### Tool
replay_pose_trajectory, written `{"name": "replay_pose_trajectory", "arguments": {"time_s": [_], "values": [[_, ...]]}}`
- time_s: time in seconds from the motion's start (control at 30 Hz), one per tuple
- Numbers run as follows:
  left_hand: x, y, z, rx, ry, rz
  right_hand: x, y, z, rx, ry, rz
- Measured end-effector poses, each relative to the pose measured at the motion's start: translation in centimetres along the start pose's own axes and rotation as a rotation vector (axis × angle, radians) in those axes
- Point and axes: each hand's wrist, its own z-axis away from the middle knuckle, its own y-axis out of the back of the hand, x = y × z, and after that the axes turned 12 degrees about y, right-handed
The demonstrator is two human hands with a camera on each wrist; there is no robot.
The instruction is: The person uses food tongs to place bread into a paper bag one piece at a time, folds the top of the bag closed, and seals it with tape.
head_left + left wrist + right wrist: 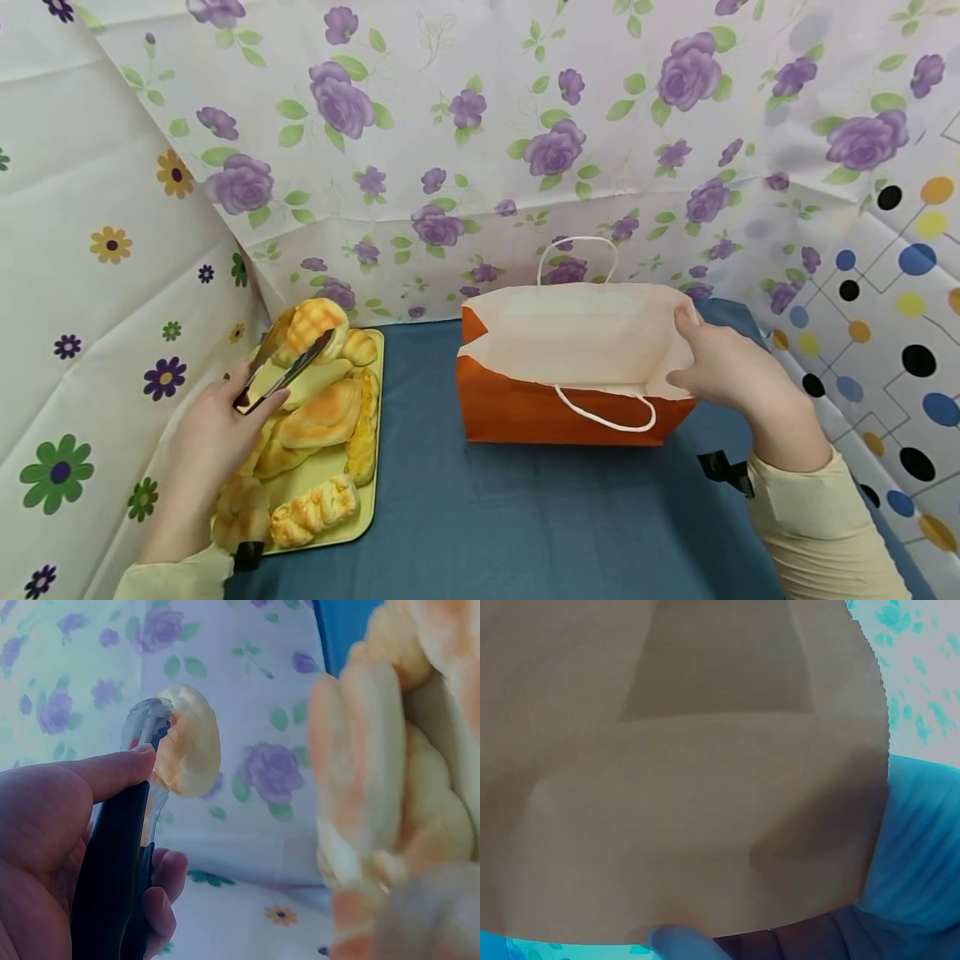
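Note:
My left hand [213, 433] grips a pair of black-handled tongs [112, 862] over the left side of the tray. Between the tong tips is a round bun with a criss-cross top [318, 327], raised off the other breads as the left wrist view shows. On the right, my right hand [731, 367] holds the right edge of an orange paper bag [555, 421], thumb at the inside of the rim. The bag stands with its mouth wide, showing a pale inner wall [705, 780]; its white handles [607, 423] rise behind and droop in front.
A yellow tray [367, 521] at the left carries several breads, among them a braided loaf [315, 510] and a long bread [363, 429]. Blue cloth [420, 500] covers the table. Flowered sheets [450, 167] hang behind and at the left, a dotted one [892, 333] at the right.

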Motion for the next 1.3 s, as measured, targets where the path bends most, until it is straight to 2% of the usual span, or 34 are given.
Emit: {"name": "replay_pose_trajectory", "arguments": {"time_s": [0.33,0.7,0.93,1.3], "values": [[4.3,0.9,0.7,0.079,-0.092,0.055,0.2,-0.1,0.0,0.014,0.015,-0.003],[9.1,2.4,0.6,0.161,-0.262,0.113,-0.1,0.0,0.1,0.028,0.014,-0.016],[11.9,2.5,0.8,0.149,-0.332,0.142,-0.2,0.0,0.2,0.021,-0.002,-0.011],[13.7,2.5,1.1,0.085,-0.344,0.144,-0.4,0.1,0.2,0.016,0.004,-0.005]]}}
